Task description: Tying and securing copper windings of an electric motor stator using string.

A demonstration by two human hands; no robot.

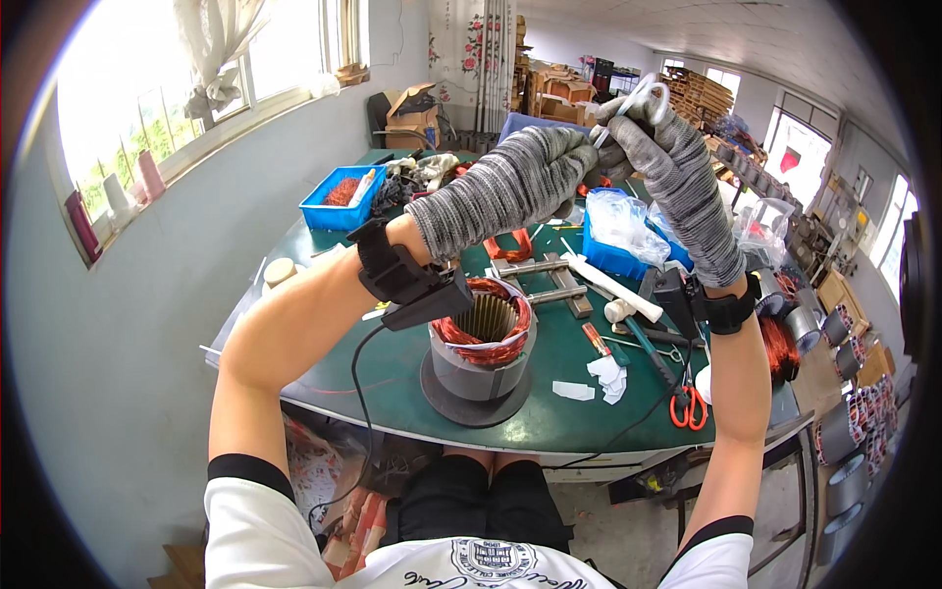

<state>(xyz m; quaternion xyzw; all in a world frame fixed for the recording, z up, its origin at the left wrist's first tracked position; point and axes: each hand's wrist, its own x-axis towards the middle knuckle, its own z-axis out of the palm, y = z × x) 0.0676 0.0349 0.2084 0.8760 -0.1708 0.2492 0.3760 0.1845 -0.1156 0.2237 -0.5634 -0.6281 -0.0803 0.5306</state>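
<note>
Both my hands wear grey knitted gloves and are raised over the far part of the green table. A looped white cord or thin sleeving (659,101) is between them. My right hand (655,142) is closed around the coil of it. My left hand (559,162) has its fingers closed at the lower end of the white piece, close against the right hand; the exact pinch is partly hidden. Below my left wrist, a motor stator (478,378) stands upright on a dark round base (432,393), with red-brown copper windings (510,348) around its top.
On the green table (334,378) lie a white-headed mallet (618,310), red-handled scissors (689,407), a metal frame (566,285), a screwdriver (596,339) and white paper pieces (574,391). Blue bins (339,214) stand at left and right. A black cable (365,422) hangs from my left wrist strap.
</note>
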